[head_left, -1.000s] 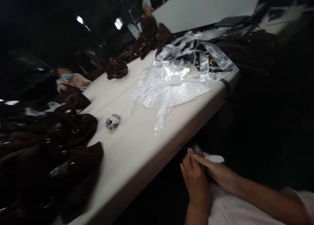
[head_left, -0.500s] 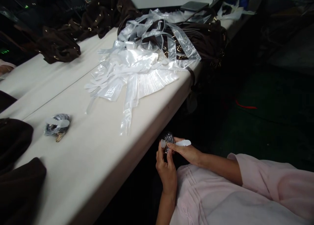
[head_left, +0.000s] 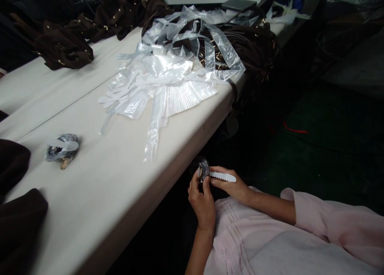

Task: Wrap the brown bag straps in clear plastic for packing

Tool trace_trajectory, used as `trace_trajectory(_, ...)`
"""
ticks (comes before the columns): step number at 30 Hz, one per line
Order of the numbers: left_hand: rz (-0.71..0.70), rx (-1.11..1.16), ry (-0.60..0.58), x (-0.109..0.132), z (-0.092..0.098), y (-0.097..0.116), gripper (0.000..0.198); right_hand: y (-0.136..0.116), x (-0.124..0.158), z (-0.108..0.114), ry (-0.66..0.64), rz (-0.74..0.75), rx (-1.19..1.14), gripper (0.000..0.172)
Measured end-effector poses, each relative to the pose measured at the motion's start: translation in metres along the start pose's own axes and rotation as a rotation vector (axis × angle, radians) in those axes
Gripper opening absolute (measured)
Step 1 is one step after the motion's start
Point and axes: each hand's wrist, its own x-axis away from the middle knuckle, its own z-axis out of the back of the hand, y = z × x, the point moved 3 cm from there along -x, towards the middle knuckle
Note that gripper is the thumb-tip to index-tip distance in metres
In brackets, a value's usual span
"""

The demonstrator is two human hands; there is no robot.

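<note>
My left hand (head_left: pixel 201 203) is closed around a small coiled strap (head_left: pixel 205 169) wrapped in shiny clear plastic, with a bit of gold metal showing. A white strip with a toothed edge (head_left: pixel 223 176) sticks out from the coil to the right. My right hand (head_left: pixel 232 185) is closed by the coil, its thumb below the strip and its fingers behind it. Whether it grips the strip, the coil or both is partly hidden. Both hands are just off the table's near edge. A similar wrapped coil (head_left: pixel 62 149) with a white strip lies on the table.
The pale table (head_left: pixel 120 179) bears a heap of clear plastic sleeves (head_left: pixel 177 67) and white strips (head_left: pixel 120 95). Behind them lie dark brown straps (head_left: pixel 249 47) with gold fittings. Brown bags (head_left: pixel 64 47) lie at the far left, and dark cloth (head_left: pixel 22 219) lies nearer.
The coil has turned in my hands, and more of the toothed strip's length shows. My right thumb has moved off the coil's front. The view has shifted slightly.
</note>
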Motion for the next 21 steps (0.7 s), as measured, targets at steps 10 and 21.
trace_trajectory(10,0.091,0.106,-0.036,-0.006,-0.002,0.004,0.037,0.009,-0.013,-0.001,0.133,-0.020,0.035,0.033)
trace_trajectory(21,-0.159,-0.248,-0.053,-0.007,0.002,0.004,0.032,0.010,-0.009,0.012,0.098,0.085,0.187,0.073)
